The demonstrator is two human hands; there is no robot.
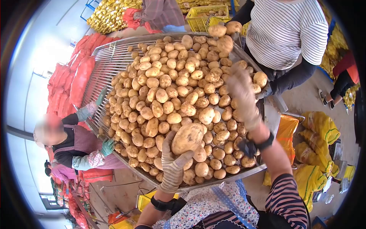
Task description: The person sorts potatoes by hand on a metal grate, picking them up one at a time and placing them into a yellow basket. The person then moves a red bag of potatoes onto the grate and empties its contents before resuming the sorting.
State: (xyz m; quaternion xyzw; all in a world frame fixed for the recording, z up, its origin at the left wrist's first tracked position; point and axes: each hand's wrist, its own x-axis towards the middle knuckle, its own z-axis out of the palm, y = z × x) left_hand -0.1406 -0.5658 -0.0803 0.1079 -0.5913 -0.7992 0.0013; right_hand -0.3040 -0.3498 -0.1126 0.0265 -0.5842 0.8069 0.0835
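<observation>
Nearest, low centre of the frame: left hand point(173, 164), gloved, palm up, fingers clamped round the underside of a large potato point(187, 138), held just above the near rim of the metal tray point(225, 179). Potato: oval, pale brown, dusty. Long axis slanting from lower left to upper right of the frame; lower end seated in the palm, blunter free end pointing up and right toward the heap. Handling, as judged: best gripped from beneath, with fingers spread along the long axis rather than pinched at one tip, against rolling out of a loose glove. Best held over the tray and inside the rim, in case of a slip. Right of centre: right hand point(243, 97), gloved, motion-blurred, over the right side of the heap of potatoes point(171, 87); whether open or closed, impossible to tell. Middle distance: tray of slatted metal, covered with smaller potatoes, bare slats at its upper left. Left edge: a co-worker's teal glove point(108, 147) at the tray's side. Upper right: another person in a striped shirt point(286, 34) at the far corner. Right edge: yellow sacks point(320, 126) on the floor. Farthest, upper left: red sacks point(78, 72), stacked.
</observation>
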